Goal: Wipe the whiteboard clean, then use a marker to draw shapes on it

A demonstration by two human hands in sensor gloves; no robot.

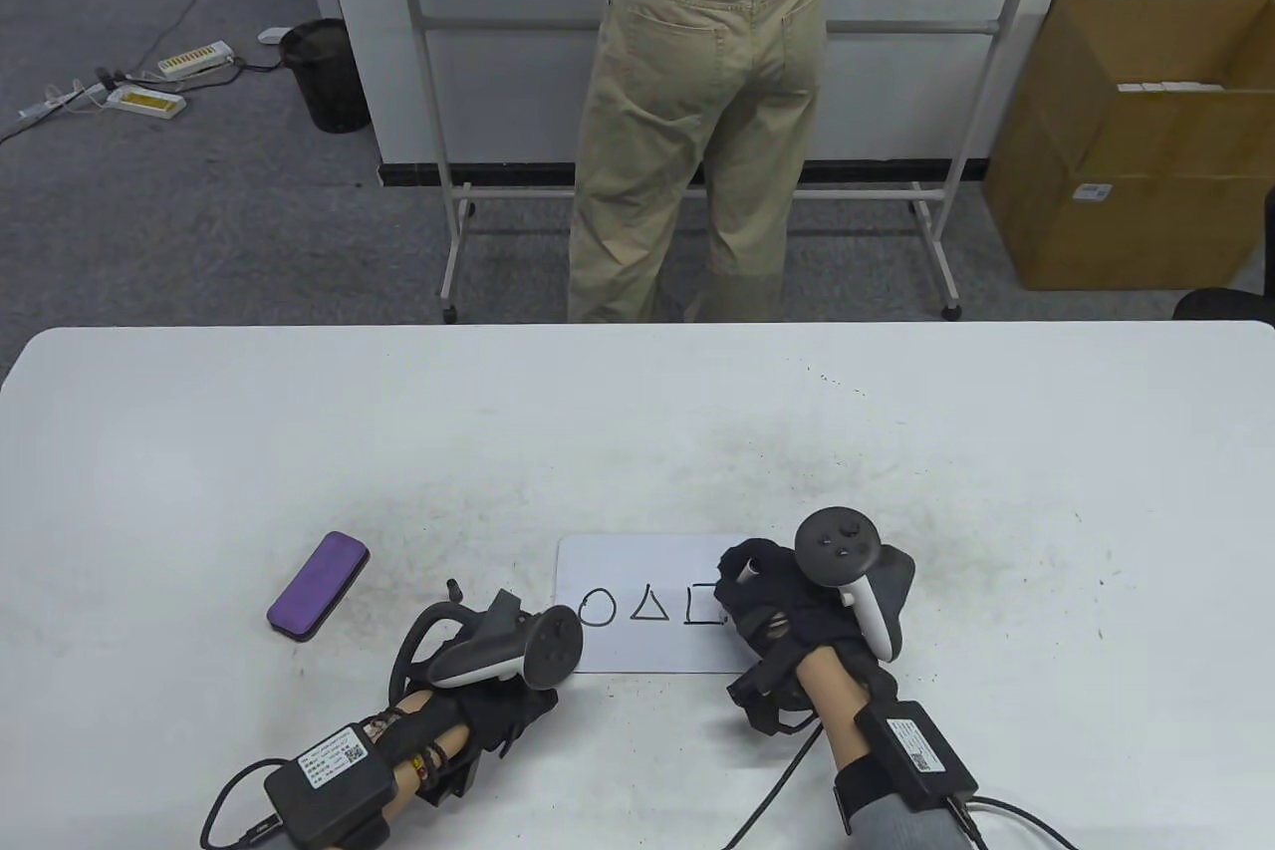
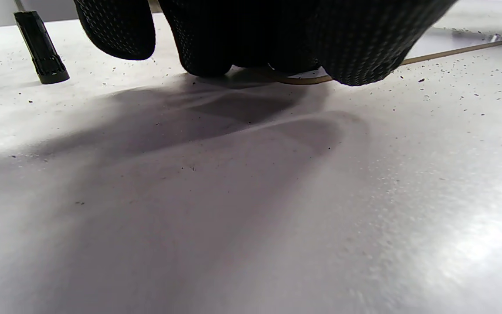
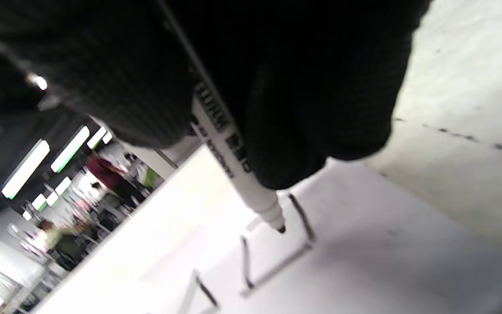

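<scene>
Our right hand [image 1: 787, 591] pinches the marker [image 3: 238, 165], tip on the whiteboard [image 1: 637, 653] lying between our hands, drawing the square [image 1: 702, 605], while our left hand [image 1: 498, 681] presses its fingers [image 2: 203, 39] on the board's corner, apparently steadying it.

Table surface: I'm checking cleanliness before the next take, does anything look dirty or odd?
Yes. The white table is peppered with dark specks and grey smudges, densest just beyond the small white whiteboard; the left wrist view shows loose specks too.
</scene>
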